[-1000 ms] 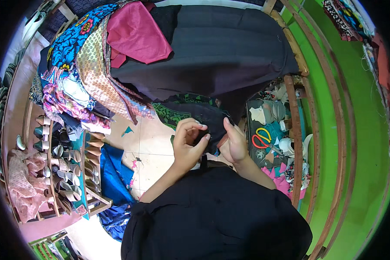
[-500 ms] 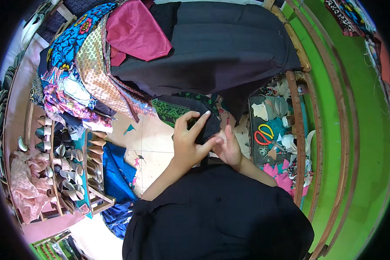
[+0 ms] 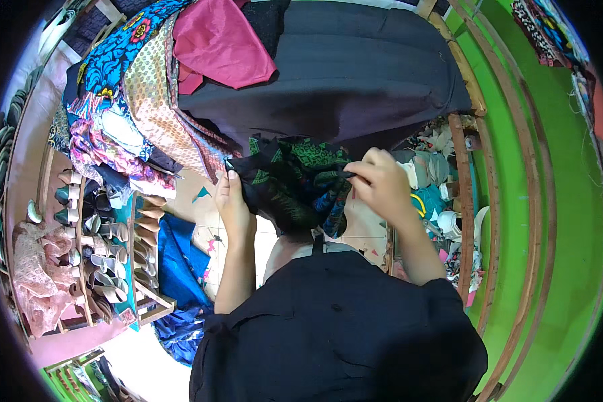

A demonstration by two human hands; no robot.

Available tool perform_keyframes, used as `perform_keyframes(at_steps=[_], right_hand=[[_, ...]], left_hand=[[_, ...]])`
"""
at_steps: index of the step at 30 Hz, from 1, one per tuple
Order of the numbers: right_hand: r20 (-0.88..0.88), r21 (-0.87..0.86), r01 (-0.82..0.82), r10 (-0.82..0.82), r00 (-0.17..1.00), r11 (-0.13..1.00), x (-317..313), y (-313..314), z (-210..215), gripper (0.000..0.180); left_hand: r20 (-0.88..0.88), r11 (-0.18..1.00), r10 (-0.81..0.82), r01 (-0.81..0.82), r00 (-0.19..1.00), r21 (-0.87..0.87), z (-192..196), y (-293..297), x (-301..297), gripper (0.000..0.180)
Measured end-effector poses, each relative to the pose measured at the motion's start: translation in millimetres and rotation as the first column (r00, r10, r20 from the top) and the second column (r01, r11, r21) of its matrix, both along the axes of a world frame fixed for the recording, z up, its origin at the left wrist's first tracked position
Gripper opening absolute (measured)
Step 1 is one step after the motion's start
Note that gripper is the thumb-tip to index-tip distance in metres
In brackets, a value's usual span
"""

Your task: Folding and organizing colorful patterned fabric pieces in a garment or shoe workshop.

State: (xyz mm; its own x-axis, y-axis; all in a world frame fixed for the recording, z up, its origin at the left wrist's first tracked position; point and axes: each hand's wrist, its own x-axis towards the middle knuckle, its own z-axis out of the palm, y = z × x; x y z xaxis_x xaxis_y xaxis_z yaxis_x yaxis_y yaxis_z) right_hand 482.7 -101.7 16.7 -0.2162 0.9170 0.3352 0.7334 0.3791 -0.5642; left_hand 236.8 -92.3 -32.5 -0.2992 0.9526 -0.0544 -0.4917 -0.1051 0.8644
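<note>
A black cloth with a green pattern hangs bunched between my two hands, in front of my chest. Its left edge is pinched by my left hand, thumb pointing up. On the other side my right hand grips the cloth's right edge between thumb and fingers. Some blue and reddish patterning shows in the folds near the right hand. The lower folds are dark, and their layers are hard to tell apart.
A dark-draped surface spans the far side, with a magenta cloth on it. Patterned fabrics hang at its left. Racks of shoes stand left. Yellow-handled scissors, partly hidden, lie right, by wooden rails.
My hands were close together at the cloth; now they are apart, left hand moved left and right hand moved right and up. The cloth is spread between them, showing more green pattern.
</note>
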Motion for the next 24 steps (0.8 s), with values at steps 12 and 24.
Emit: perform_keyframes(at_steps=[12,24], right_hand=[[-0.850,-0.041,-0.617,0.297,0.434,0.786,-37.3,20.5,-11.5,0.017],[-0.904,0.009,-0.751,0.327,0.276,0.660,-47.3,36.4,-16.2,0.032]], left_hand=[[-0.297,0.973,-0.231,0.222,0.926,-0.064,21.2,-23.2,39.6,0.021],[-0.062,0.922,-0.373,0.363,0.926,-0.134,8.5,-25.4,21.2,0.022]])
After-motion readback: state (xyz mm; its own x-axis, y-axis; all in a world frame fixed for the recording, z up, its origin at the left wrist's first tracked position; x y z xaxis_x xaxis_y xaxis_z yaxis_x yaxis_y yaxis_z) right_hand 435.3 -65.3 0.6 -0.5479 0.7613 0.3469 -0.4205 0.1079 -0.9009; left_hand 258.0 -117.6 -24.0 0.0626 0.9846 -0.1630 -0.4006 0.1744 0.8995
